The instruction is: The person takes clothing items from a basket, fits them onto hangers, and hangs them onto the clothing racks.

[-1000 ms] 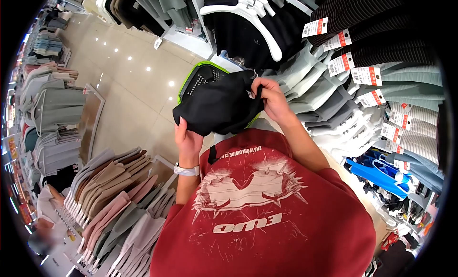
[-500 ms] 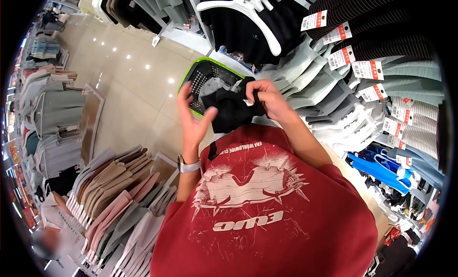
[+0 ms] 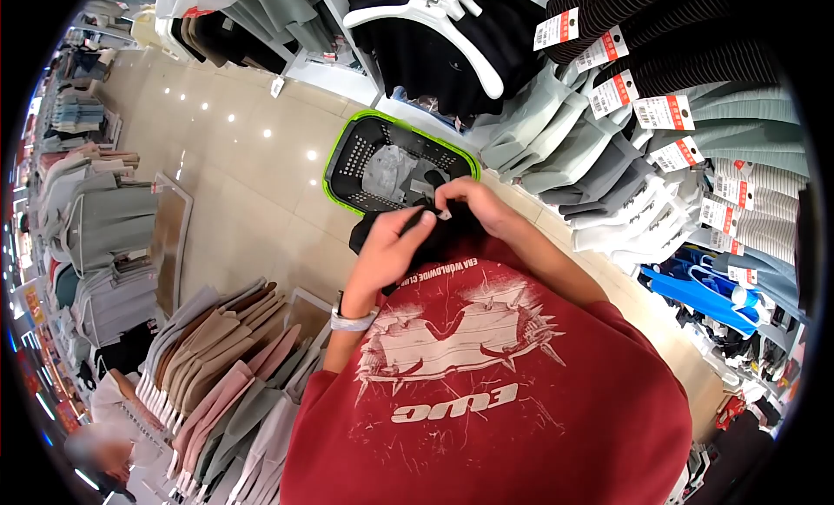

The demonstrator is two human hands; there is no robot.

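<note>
Coming inward since the earlier frame, the left hand (image 3: 391, 249) is now gripping the black garment (image 3: 446, 235) beside the right hand (image 3: 476, 202), which is pinching its edge. Seemingly mid-handling, it is bunching outside the basket (image 3: 352, 154); a grey item (image 3: 387, 169) is already lying inside.

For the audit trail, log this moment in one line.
left hand: holding black garment | right hand: holding black garment | green-rimmed basket: grey item inside

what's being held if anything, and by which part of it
A black garment: the left hand and right hand grip its edge near a small white label.
</note>
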